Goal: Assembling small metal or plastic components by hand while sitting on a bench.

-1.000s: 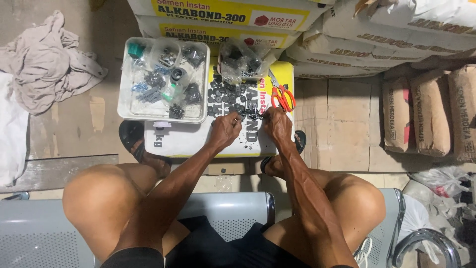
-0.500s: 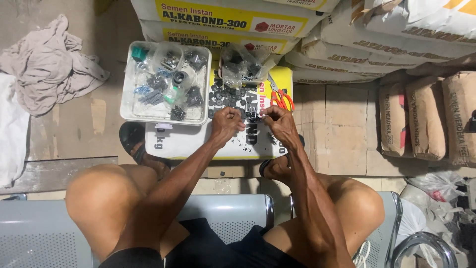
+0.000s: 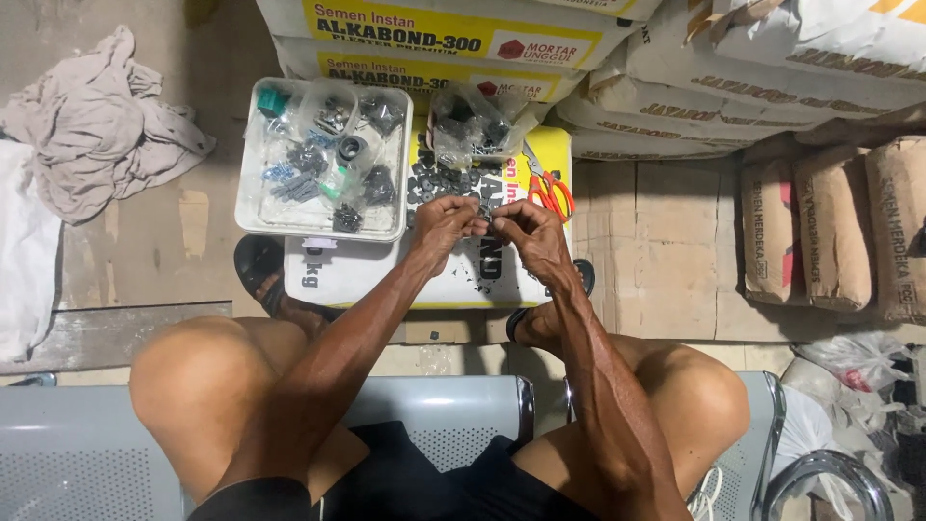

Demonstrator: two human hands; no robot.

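A small dark part (image 3: 485,228), too tiny to make out, is pinched between the fingertips of both hands just above the sack's middle. More small black parts (image 3: 439,181) lie loosely heaped near the sack's far edge.

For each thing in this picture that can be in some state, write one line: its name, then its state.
left hand: fingertips pinched on a small dark part
right hand: fingertips pinched on the same small part
white tray: holds small bags of dark parts
clear bag: open, dark parts inside
scissors: lying flat, blades shut
loose dark parts: scattered on the sack
cloth: crumpled on the floor
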